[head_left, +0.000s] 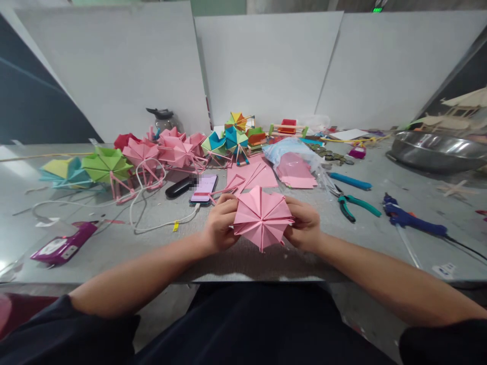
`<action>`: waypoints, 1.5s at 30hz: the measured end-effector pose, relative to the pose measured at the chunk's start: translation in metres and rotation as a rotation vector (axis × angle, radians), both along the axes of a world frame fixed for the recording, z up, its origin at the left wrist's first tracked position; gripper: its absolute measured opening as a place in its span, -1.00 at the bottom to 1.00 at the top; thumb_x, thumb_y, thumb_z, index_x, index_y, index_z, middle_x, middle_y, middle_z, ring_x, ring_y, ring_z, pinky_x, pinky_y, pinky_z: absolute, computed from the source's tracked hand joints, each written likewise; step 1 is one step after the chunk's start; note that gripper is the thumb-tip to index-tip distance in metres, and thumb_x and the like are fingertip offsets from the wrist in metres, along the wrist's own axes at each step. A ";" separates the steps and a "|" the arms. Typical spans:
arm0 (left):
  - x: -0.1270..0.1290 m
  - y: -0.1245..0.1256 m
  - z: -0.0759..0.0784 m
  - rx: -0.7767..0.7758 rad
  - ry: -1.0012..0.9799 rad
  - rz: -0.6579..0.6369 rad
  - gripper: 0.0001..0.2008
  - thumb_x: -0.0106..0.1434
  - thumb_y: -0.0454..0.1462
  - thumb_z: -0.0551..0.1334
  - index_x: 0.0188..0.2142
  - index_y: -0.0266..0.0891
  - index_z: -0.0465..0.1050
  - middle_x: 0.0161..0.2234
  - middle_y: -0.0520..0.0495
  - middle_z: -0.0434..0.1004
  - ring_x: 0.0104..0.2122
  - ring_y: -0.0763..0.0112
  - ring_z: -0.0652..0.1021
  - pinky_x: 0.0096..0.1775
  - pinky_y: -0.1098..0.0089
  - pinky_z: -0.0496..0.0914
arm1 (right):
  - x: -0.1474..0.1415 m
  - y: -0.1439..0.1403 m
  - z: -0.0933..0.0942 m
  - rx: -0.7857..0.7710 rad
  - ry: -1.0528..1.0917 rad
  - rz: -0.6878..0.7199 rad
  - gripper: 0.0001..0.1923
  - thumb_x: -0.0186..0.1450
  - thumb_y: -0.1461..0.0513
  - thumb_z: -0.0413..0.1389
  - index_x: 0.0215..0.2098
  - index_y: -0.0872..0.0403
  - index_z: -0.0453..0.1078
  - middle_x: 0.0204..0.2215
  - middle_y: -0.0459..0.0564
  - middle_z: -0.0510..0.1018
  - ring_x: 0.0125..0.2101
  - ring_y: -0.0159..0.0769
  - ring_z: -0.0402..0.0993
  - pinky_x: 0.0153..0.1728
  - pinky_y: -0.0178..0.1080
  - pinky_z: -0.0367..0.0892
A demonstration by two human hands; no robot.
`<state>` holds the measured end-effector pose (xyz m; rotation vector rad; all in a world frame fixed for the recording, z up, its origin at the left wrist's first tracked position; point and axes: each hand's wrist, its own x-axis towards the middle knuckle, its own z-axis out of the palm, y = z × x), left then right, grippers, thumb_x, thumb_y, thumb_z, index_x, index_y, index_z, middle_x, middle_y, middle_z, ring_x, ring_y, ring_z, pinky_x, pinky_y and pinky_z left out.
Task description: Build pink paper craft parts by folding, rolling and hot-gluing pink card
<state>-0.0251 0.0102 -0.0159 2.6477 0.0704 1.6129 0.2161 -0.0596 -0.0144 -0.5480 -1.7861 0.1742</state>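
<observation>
A pink folded-paper umbrella top (262, 215) is held above the table's front edge, its pleats fanning out from a middle point toward me. My left hand (222, 223) is closed on its left rim, and my right hand (303, 223) grips the right rim. Some fingertips are hidden behind the paper. Just beyond lie pink paper sheets (253, 175) with thin pink sticks (238, 181) on and beside them. A clear plastic bag (292, 152) with more pink paper is to their right.
Finished paper umbrellas (178, 149) stand along the back left. A charging phone (204, 189), its white cable (142, 203) and a purple power strip (64, 243) lie left. Teal-handled pliers (353, 203), a blue glue gun (414, 219) and a metal bowl (437, 152) are at right.
</observation>
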 end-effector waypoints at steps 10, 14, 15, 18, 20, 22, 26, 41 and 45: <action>0.007 -0.010 -0.001 -0.030 -0.165 -0.080 -0.82 0.60 -0.14 0.26 -0.15 -0.09 0.57 -0.34 -0.04 0.60 -0.35 0.28 0.54 -0.16 0.12 0.46 | -0.007 -0.009 0.006 -0.026 0.053 -0.023 -0.79 0.50 0.13 0.27 -0.23 -0.10 0.77 -0.25 0.07 0.79 -0.30 -0.13 0.76 -0.34 -0.18 0.65; 0.007 -0.012 0.001 -0.025 -0.150 -0.103 -0.80 0.62 -0.16 0.25 -0.17 -0.11 0.57 -0.35 -0.06 0.60 -0.33 0.26 0.57 -0.16 0.11 0.50 | -0.009 -0.010 0.007 -0.043 0.087 -0.003 -0.91 0.43 0.17 0.37 -0.22 -0.11 0.77 -0.28 0.03 0.79 -0.33 -0.15 0.75 -0.36 -0.20 0.63; 0.006 -0.012 0.002 -0.025 -0.138 -0.101 -0.79 0.62 -0.15 0.23 -0.17 -0.11 0.57 -0.35 -0.07 0.60 -0.32 0.25 0.58 -0.16 0.11 0.50 | -0.009 -0.010 0.007 -0.046 0.096 0.001 -0.93 0.41 0.19 0.39 -0.22 -0.11 0.77 -0.27 0.02 0.79 -0.33 -0.15 0.75 -0.36 -0.20 0.62; 0.004 -0.013 0.003 -0.022 -0.098 -0.086 -0.76 0.64 -0.13 0.20 -0.14 -0.11 0.59 -0.33 -0.10 0.62 -0.30 0.22 0.60 -0.16 0.09 0.52 | -0.008 -0.009 0.005 -0.065 0.107 -0.018 -0.91 0.41 0.18 0.38 -0.25 -0.10 0.77 -0.24 0.03 0.81 -0.30 -0.12 0.77 -0.34 -0.17 0.65; 0.003 -0.013 0.004 -0.019 -0.076 -0.075 -0.76 0.64 -0.13 0.19 -0.11 -0.10 0.61 -0.32 -0.11 0.63 -0.28 0.21 0.63 -0.14 0.07 0.55 | -0.007 -0.008 0.004 -0.081 0.103 -0.030 -0.86 0.45 0.17 0.34 -0.25 -0.10 0.77 -0.22 0.02 0.81 -0.28 -0.12 0.77 -0.32 -0.16 0.66; 0.003 -0.013 0.004 -0.017 -0.071 -0.067 -0.76 0.65 -0.14 0.18 -0.10 -0.09 0.61 -0.31 -0.11 0.64 -0.28 0.21 0.64 -0.13 0.09 0.56 | -0.006 -0.007 0.004 -0.082 0.099 -0.011 -0.84 0.47 0.18 0.31 -0.21 -0.12 0.78 -0.19 0.01 0.82 -0.27 -0.13 0.77 -0.31 -0.16 0.66; 0.001 -0.014 0.004 -0.022 -0.072 -0.073 -0.76 0.65 -0.18 0.19 -0.11 -0.14 0.62 -0.30 -0.15 0.65 -0.25 0.21 0.67 -0.15 0.17 0.58 | -0.006 -0.007 0.004 -0.074 0.107 0.040 -0.83 0.48 0.22 0.30 -0.17 -0.12 0.78 -0.17 0.01 0.82 -0.24 -0.12 0.78 -0.29 -0.14 0.67; 0.002 -0.017 0.006 0.059 -0.092 -0.043 -0.75 0.66 -0.20 0.17 -0.12 -0.19 0.58 -0.32 -0.14 0.65 -0.32 0.30 0.67 -0.28 0.33 0.54 | -0.005 -0.010 0.006 -0.149 0.089 0.067 -0.87 0.47 0.15 0.34 -0.19 -0.12 0.79 -0.19 0.03 0.82 -0.25 -0.12 0.78 -0.31 -0.18 0.63; 0.005 -0.016 0.005 0.062 -0.119 -0.041 -0.75 0.66 -0.17 0.19 -0.15 -0.19 0.57 -0.32 -0.14 0.64 -0.33 0.30 0.66 -0.31 0.34 0.50 | -0.008 -0.012 0.009 -0.169 0.096 0.056 -0.92 0.44 0.15 0.39 -0.22 -0.12 0.78 -0.20 0.02 0.82 -0.24 -0.12 0.78 -0.26 -0.18 0.65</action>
